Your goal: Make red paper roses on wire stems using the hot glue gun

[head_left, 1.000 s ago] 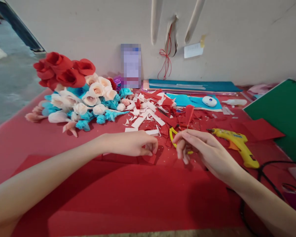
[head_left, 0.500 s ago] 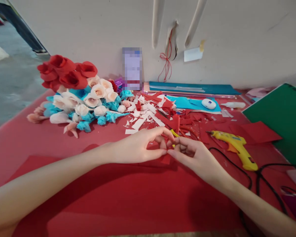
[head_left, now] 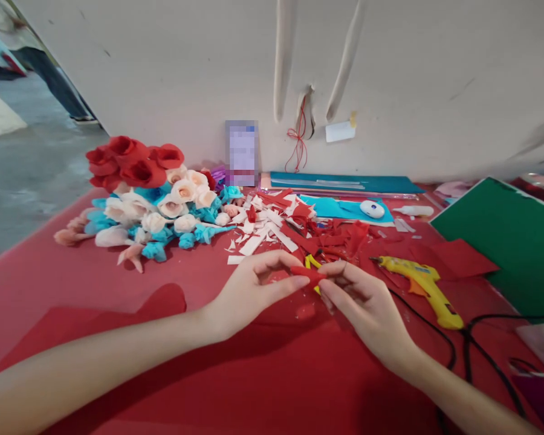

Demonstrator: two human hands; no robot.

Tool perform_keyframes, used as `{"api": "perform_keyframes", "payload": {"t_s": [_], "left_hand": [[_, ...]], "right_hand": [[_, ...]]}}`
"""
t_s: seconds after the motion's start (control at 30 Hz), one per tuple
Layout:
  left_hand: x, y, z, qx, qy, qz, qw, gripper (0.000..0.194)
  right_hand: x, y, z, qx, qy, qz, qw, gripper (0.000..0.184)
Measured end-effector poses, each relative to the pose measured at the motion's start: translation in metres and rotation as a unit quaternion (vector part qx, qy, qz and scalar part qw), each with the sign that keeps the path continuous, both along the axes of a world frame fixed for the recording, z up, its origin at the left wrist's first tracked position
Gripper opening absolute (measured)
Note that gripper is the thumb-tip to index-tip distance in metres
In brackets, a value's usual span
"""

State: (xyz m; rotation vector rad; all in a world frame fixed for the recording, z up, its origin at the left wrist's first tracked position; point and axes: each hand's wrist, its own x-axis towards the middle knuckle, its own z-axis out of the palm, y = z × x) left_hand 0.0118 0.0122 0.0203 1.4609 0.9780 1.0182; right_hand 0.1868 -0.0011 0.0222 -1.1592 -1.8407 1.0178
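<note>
A small piece of red paper (head_left: 309, 273), curled, is pinched between the thumb and fingers of my left hand (head_left: 247, 293). At its right end my right hand (head_left: 369, 305) has closed thumb and fingertips on the same piece. Both hands hover over the near part of the red table. Just behind the fingers, a tool with yellow handles (head_left: 310, 261) lies partly hidden, so its kind is unclear. Red and white paper scraps (head_left: 265, 228) spread beyond the hands. A large red sheet (head_left: 208, 386) lies under my forearms.
Red, cream and blue paper flowers (head_left: 163, 205) are heaped at the left. To the right lie a yellow glue gun (head_left: 424, 287) with a black cord (head_left: 466, 356) and a green board (head_left: 503, 229). A blurred phone-like screen (head_left: 242, 151) leans on the wall. A person's leg (head_left: 57, 84) shows far left.
The red paper piece now shows clearly between my hands, where fingers mostly covered it before. My view has tilted up slightly, and both hands sit a little lower in it.
</note>
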Motion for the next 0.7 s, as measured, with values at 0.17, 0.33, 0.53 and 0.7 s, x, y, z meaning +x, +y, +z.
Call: {"api": "perform_keyframes", "payload": {"t_s": [0.17,0.33,0.53,0.7], "left_hand": [[-0.007,0.005,0.011,0.050,0.058,0.057,0.995,0.010],[-0.013,0.003,0.020,0.102,0.081,0.042,0.991,0.004],[-0.013,-0.007,0.024,0.115,0.052,0.003,0.992,0.004],[-0.012,-0.008,0.025,0.082,0.090,0.013,0.992,0.005]], "right_hand": [[0.004,-0.002,-0.004,0.093,-0.059,0.051,0.993,0.021],[0.003,-0.005,-0.006,0.137,-0.109,0.104,0.979,0.021],[0.001,-0.009,-0.007,0.173,-0.125,0.143,0.966,0.015],[0.000,-0.011,-0.011,0.212,-0.098,0.125,0.964,0.012]]}}
